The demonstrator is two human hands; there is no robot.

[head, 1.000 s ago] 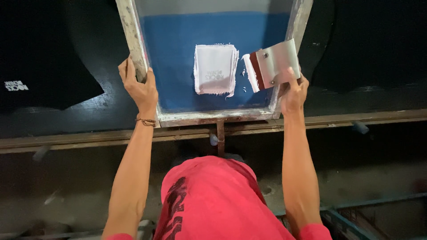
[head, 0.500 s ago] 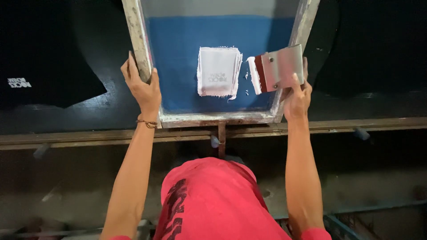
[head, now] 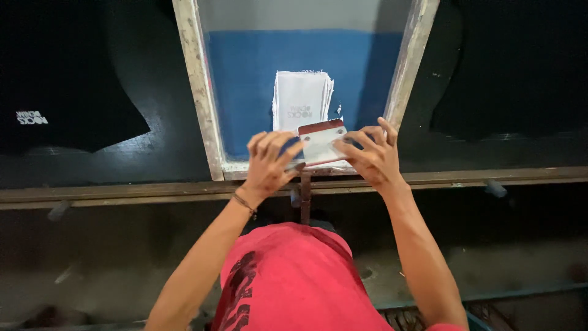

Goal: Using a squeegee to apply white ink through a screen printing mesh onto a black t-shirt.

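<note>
Both hands grip a small squeegee at the near edge of a printing screen.

The left hand (head: 269,160) curls its fingers over the left end of the squeegee (head: 321,142), and the right hand (head: 373,156) closes on the right end, fingers spread; held at both ends this way, the blade probably sits level and square across the mesh. The squeegee, pale with a dark red top strip, rests at 6 o'clock inside the wooden screen frame (head: 197,92), just below the white ink patch (head: 301,101) at the centre of the blue mesh (head: 245,86). The frame lies flat over the dark desk (head: 153,147). A black garment with a small white print (head: 55,104) lies at 9 o'clock, another dark garment (head: 508,73) at 3 o'clock.
</note>
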